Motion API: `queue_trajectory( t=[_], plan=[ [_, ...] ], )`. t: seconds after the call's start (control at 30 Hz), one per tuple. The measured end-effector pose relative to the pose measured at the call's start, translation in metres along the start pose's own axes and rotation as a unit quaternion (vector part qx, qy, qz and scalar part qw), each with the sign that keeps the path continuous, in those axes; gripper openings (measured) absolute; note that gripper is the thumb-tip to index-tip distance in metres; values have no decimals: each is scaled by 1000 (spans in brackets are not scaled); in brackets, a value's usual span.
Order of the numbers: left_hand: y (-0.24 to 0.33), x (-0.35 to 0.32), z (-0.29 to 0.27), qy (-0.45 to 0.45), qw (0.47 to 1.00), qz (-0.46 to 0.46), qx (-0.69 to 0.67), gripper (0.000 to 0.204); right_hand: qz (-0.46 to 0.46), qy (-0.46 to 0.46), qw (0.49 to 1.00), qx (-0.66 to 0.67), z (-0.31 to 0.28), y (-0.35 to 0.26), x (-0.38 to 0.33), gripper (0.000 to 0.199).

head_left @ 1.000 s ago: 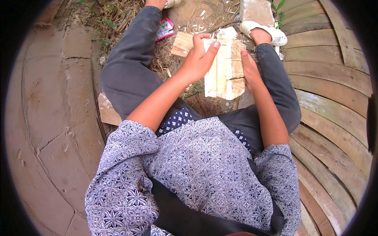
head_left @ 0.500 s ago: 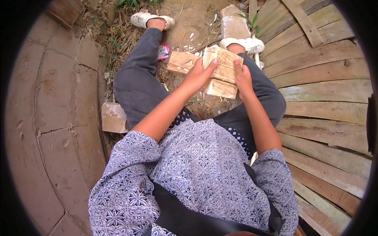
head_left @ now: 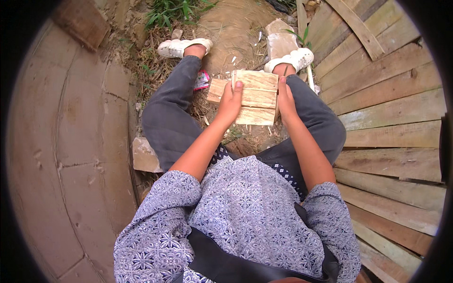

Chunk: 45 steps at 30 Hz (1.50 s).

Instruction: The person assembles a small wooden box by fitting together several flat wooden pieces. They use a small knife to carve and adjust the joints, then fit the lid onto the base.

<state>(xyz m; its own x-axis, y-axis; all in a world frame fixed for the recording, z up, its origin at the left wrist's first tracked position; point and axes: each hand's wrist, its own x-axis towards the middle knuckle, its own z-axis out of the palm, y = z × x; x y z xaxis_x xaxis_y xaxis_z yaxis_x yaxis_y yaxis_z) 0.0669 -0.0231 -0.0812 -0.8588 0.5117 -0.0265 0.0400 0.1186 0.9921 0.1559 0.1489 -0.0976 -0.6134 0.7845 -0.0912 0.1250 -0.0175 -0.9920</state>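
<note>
Between my knees I hold up a small, squarish slatted wooden piece, made of pale boards laid side by side. My left hand grips its left edge, with the thumb over the front face. On the opposite edge is my right hand, its thumb pointing up along the side and its other fingers mostly hidden. Whether the piece is hollow behind cannot be seen. A thick wooden block lies behind and to the left of it, partly covered by the piece and my left hand.
A curved wall of wooden planks runs along the right. On the left is a cracked brown surface. A stone block lies by my left thigh, another pale block near my right foot. A pink packet and wood chips litter the ground.
The slatted piece has turned from a slant to nearly square-on, its boards now level. My left hand has shifted slightly down along its edge; both hands keep their hold.
</note>
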Motion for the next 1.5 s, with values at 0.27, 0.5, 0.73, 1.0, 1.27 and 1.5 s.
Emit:
queue_trajectory(
  t=[0.27,0.5,0.73,1.0,1.27,1.5],
  plan=[
    [-15,10,-10,-100,938,-220,-249,79,69,-88,994,7,-11,-5,-6,43],
    [-29,9,-8,-102,919,-240,-297,85,90,-111,986,85,-11,-9,-15,36],
    [-67,11,-32,-83,895,-306,-313,64,92,-56,987,121,-14,6,-16,36],
    [-70,10,-29,-90,887,-332,-309,68,86,-24,987,130,-16,17,-12,35],
    [-69,9,-24,-90,892,-313,-315,71,130,-8,984,118,-11,24,-15,38],
    [-63,8,-22,-95,899,-286,-318,74,115,-34,986,115,-12,16,-17,27]
  ],
)
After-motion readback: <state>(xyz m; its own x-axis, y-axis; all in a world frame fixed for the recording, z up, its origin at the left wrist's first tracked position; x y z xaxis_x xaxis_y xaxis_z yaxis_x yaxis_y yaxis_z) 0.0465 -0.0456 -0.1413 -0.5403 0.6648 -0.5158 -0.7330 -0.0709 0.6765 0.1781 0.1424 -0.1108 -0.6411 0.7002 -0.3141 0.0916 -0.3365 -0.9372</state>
